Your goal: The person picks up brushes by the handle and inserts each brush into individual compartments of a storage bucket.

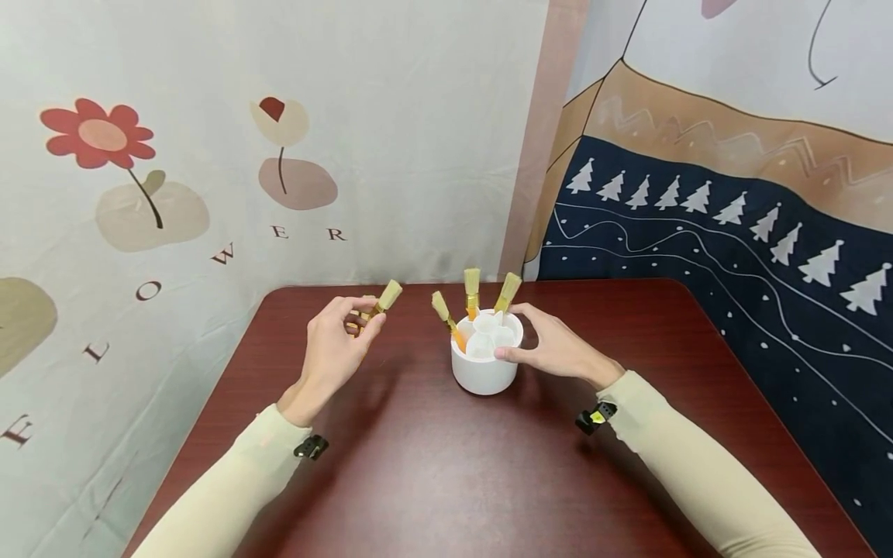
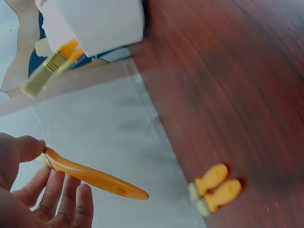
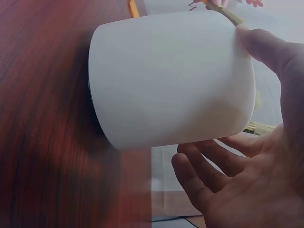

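Note:
My left hand (image 1: pixel 335 341) pinches a flat paintbrush (image 1: pixel 389 296) near its metal band, pale bristles upward. Its orange handle (image 2: pixel 99 179) hangs free in the left wrist view. To the right stands a round white brush holder (image 1: pixel 484 376) with several compartments. My right hand (image 1: pixel 561 345) holds this holder at its right side, thumb on the rim and the other fingers partly hidden behind it. Three brushes stand in the holder, bristles up: one leaning left (image 1: pixel 442 308), one nearly upright (image 1: pixel 472 288) at the back, one leaning right (image 1: pixel 509 291).
Two more brushes with orange handles (image 2: pixel 223 194) lie on the table beyond my left hand, mostly hidden by it in the head view. The dark red wooden table (image 1: pixel 446 480) ends at a printed cloth wall (image 1: pixel 418 155).

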A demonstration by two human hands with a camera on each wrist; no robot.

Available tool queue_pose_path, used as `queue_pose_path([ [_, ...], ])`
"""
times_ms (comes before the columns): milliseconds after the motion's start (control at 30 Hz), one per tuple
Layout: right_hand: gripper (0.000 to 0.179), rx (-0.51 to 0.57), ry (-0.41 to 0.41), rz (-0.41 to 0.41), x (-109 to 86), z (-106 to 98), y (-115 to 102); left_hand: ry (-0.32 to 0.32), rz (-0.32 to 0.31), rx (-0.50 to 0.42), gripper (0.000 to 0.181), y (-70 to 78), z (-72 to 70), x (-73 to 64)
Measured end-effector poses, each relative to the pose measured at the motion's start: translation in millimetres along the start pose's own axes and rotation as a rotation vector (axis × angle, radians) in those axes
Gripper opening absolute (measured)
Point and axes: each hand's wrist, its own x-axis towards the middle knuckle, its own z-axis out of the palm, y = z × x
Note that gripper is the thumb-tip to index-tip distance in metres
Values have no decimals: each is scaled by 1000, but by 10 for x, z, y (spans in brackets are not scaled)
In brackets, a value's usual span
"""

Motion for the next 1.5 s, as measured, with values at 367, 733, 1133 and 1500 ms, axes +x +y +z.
queue_pose_path([
  [367, 92, 9, 29, 4, -42, 45, -30, 5, 8, -98, 23, 312, 140, -51],
  [733, 86, -4, 73, 11, -73, 62, -73, 17, 10, -190, 32, 594, 263, -36],
  [1133, 90, -15, 107, 40, -81, 119, -124, 18, -2, -294, 40, 768, 388, -11],
  [1500, 92, -20, 142, 53, -108, 175, -150, 42, -29, -392, 39, 919, 483, -13],
])
